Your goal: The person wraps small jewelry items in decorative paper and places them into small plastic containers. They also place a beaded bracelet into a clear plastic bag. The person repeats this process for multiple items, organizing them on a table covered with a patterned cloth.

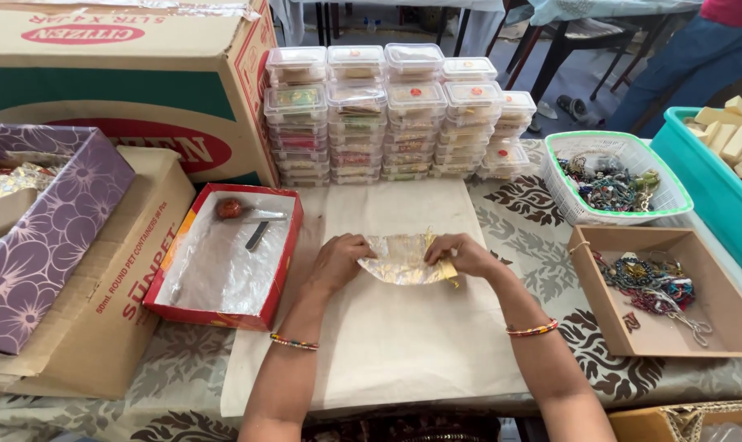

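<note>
Counted items: two hands, left (336, 262) and right (467, 254), one foil sheet (402, 259), one red tray (224, 255), one white basket (615, 177), one brown tray (664, 291), one teal bin (715, 184), and roughly ten stacks of clear lidded containers (395, 115), the rear ones partly hidden.

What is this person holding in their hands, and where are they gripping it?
A shiny foil sheet, pinched at its two side edges: left hand on the left edge, right hand on the right.
</note>
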